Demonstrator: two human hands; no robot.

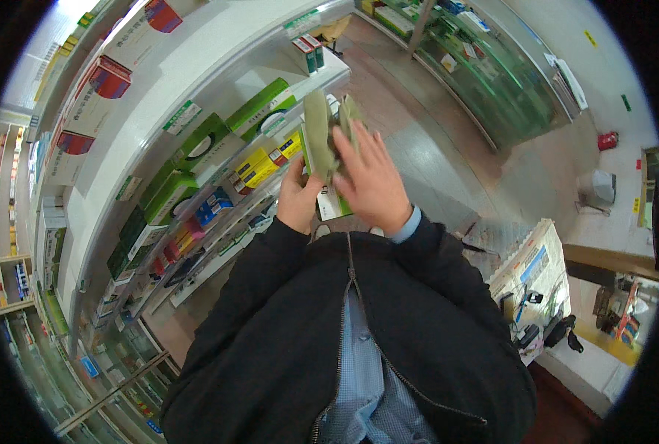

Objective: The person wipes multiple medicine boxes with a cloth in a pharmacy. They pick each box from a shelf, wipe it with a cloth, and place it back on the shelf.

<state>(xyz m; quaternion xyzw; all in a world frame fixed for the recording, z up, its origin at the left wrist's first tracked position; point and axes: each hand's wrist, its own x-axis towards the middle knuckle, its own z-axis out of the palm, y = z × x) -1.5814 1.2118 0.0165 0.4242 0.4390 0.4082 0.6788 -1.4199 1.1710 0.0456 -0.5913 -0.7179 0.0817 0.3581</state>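
Note:
In front of my chest, my left hand (298,195) grips a green-and-white box (330,207) by its left side, the thumb lying on the front. An olive-green cloth (319,127) covers most of the box's upper part, and two of its folds stick up. My right hand (378,186) lies over the cloth's right side with its fingers extended. That hand is blurred, so whether its fingers pinch the cloth or only press on it is unclear. Much of the box's face is hidden behind the cloth and the right hand.
Left of me stands a white shelf unit (157,111) with green-and-white boxes (199,141) and yellow boxes (257,169). Glass display cases (474,72) stand beyond the tiled floor (418,139). At right, a counter (549,244) bears papers, cables and small devices. A bin (596,188) sits farther right.

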